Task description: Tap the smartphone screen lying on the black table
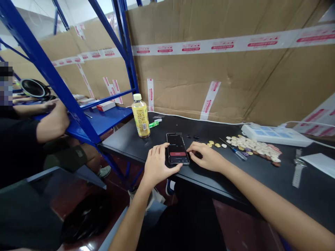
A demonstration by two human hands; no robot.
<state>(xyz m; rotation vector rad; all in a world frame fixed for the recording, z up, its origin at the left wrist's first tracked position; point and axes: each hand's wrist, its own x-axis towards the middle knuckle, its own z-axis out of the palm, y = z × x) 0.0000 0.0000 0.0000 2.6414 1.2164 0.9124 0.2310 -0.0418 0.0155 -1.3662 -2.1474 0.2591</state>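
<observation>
At frame centre, the smartphone (177, 149) lies flat on the black worktop (261, 174). The left hand (157, 164) steadies its lower left edge, fingers loosely spread; the right hand (206, 157) touches its right edge, holding nothing. Judged step: positioning the phone. A screen tap would require one free fingertip.

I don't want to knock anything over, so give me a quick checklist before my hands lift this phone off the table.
1. Left hand on the phone edge: ok.
2. Right hand fingertips at the phone's right side: ok.
3. Phone lying flat, screen up and lit: ok.
4. Bottle upright, capped, apart from both hands: ok.
5. Pile of small discs and screwdriver away from the phone: ok.
6. Firm grip under the phone: cannot tell.
</observation>
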